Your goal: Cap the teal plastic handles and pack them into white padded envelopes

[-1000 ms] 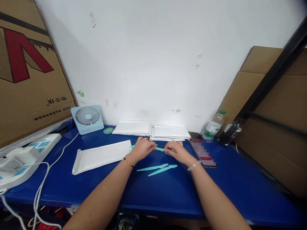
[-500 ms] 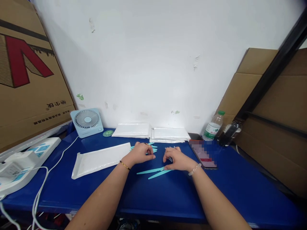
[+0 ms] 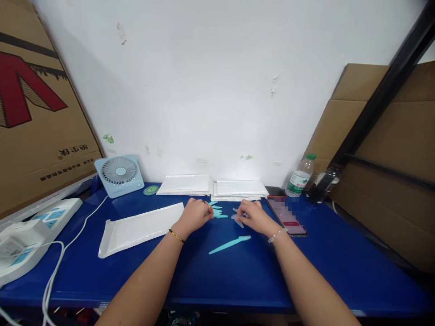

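Observation:
My left hand (image 3: 196, 216) is closed, thumb and fingertips together at the left end of a small pile of teal eyebrow razors (image 3: 220, 216); it appears to pinch one, though the fingers hide part of the pile. To its right, my right hand (image 3: 254, 215) has its fingertips closed over several clear plastic blade caps (image 3: 240, 223) and seems to grip one. A single teal eyebrow razor (image 3: 228, 245) lies slanted on the blue table in front of both hands. Beside my left hand rests a white padded envelope (image 3: 142, 228).
White padded envelopes (image 3: 185, 184) sit in two stacks by the wall. A small fan (image 3: 119, 174) and a power strip (image 3: 54, 217) are at the left, with cables. On the right are a phone (image 3: 290, 222), a water bottle (image 3: 301, 176) and a dark bottle (image 3: 324, 185).
One of the two razors at the front is gone from its spot. My right hand has moved from them up to the clear caps. My left hand has closed at the razor pile.

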A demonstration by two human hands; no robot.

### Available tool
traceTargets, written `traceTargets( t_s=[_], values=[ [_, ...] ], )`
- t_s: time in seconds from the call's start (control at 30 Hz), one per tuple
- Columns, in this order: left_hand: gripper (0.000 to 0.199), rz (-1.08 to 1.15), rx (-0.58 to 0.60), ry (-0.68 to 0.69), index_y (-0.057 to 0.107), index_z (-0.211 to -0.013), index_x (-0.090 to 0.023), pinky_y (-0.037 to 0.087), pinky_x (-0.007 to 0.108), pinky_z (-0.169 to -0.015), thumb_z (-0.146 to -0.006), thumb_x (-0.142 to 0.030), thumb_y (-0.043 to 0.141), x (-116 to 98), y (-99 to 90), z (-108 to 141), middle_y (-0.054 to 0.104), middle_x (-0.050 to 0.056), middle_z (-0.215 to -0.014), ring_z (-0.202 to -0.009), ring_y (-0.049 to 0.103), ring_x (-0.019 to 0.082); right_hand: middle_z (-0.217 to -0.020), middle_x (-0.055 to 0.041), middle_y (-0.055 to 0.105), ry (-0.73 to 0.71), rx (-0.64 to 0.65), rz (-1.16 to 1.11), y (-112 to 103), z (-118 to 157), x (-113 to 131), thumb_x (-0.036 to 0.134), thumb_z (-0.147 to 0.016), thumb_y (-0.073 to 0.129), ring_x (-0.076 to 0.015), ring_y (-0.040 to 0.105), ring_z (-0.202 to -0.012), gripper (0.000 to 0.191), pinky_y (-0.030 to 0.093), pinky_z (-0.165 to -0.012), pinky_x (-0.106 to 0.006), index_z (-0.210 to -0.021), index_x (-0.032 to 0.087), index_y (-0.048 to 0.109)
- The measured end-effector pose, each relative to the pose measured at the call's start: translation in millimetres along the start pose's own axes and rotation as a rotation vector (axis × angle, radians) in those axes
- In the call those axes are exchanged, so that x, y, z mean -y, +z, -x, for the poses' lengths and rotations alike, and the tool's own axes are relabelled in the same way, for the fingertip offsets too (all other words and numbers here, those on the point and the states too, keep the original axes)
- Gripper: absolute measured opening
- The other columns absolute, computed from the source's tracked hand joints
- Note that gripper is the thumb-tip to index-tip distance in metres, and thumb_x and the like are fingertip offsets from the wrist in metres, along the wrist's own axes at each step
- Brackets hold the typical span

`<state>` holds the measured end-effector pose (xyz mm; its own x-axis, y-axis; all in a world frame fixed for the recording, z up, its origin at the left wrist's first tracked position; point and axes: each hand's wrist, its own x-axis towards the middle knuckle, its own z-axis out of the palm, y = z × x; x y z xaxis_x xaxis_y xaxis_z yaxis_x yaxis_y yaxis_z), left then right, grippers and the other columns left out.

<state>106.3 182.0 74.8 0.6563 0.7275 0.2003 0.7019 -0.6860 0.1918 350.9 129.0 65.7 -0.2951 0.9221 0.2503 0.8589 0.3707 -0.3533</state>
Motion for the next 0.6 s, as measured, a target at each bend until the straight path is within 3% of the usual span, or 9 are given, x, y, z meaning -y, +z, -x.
traceTargets(
  t_s=[0.07,0.13,0.27,0.33,0.43,0.53,0.6],
  values=[
    [0.016,-0.007,-0.095,-0.090,0.069,-0.081,-0.024,0.033,0.034,-0.083,-0.080,-0.033,0.055,8,-4.3,1,0.070,0.003,-0.084,-0.089,0.059,0.022,-0.085,-0.0005,0.057,0.080,-0.057,-0.005,-7,1,-8,0.035,-0.079,0.063,-0.0148,0.053,-0.076,0.016,0.032,-0.081,-0.033,-0.075,0.020,0.062],
    [0.018,0.025,-0.172,-0.151,0.069,-0.088,-0.025,0.035,0.035,-0.083,-0.078,-0.034,0.058,12,-6.4,3,0.069,0.002,-0.088,-0.092,0.058,0.023,-0.085,-0.0007,0.058,0.101,-0.031,-0.044,-13,4,-11,0.039,-0.075,0.066,-0.0144,0.052,-0.072,0.019,0.034,-0.076,-0.031,-0.078,0.020,0.064],
    [0.020,0.205,-0.175,-0.112,0.068,-0.088,-0.022,0.039,0.032,-0.081,-0.077,-0.037,0.059,3,-6.0,3,0.068,0.001,-0.087,-0.086,0.060,0.019,-0.081,0.0006,0.059,-0.021,0.275,-0.103,-16,10,-2,0.038,-0.064,0.075,-0.0158,0.054,-0.074,0.023,0.034,-0.078,-0.032,-0.076,0.021,0.066],
    [0.020,0.361,-0.161,-0.045,0.068,-0.083,-0.020,0.042,0.029,-0.077,-0.078,-0.037,0.058,-11,-10.5,4,0.067,0.002,-0.082,-0.079,0.060,0.017,-0.080,0.0011,0.059,-0.063,0.379,-0.086,-14,12,6,0.034,-0.062,0.078,-0.0165,0.055,-0.076,0.021,0.032,-0.082,-0.036,-0.074,0.021,0.066],
    [0.026,0.726,-0.187,0.104,0.064,-0.077,-0.017,0.045,0.025,-0.067,-0.079,-0.042,0.059,-39,-32.8,18,0.064,0.003,-0.075,-0.069,0.056,0.013,-0.080,0.0010,0.058,-0.060,0.410,-0.081,-9,12,12,0.031,-0.066,0.076,-0.0167,0.054,-0.077,0.017,0.030,-0.086,-0.039,-0.073,0.020,0.065],
    [0.036,1.009,-0.180,0.381,0.060,-0.065,-0.019,0.045,0.025,-0.059,-0.083,-0.049,0.052,-66,-68.6,53,0.058,0.003,-0.061,-0.059,0.054,0.012,-0.079,0.0018,0.057,-0.039,0.416,-0.098,-7,10,12,0.029,-0.067,0.075,-0.0149,0.053,-0.075,0.016,0.029,-0.089,-0.040,-0.073,0.020,0.064],
    [0.047,0.995,-0.187,0.496,0.059,-0.057,-0.023,0.043,0.026,-0.053,-0.082,-0.060,0.045,-75,-90.5,81,0.053,0.002,-0.051,-0.054,0.053,0.013,-0.080,0.0017,0.057,-0.036,0.415,-0.105,-7,10,10,0.029,-0.067,0.075,-0.0149,0.053,-0.075,0.016,0.029,-0.089,-0.041,-0.073,0.020,0.064]
  ],
)
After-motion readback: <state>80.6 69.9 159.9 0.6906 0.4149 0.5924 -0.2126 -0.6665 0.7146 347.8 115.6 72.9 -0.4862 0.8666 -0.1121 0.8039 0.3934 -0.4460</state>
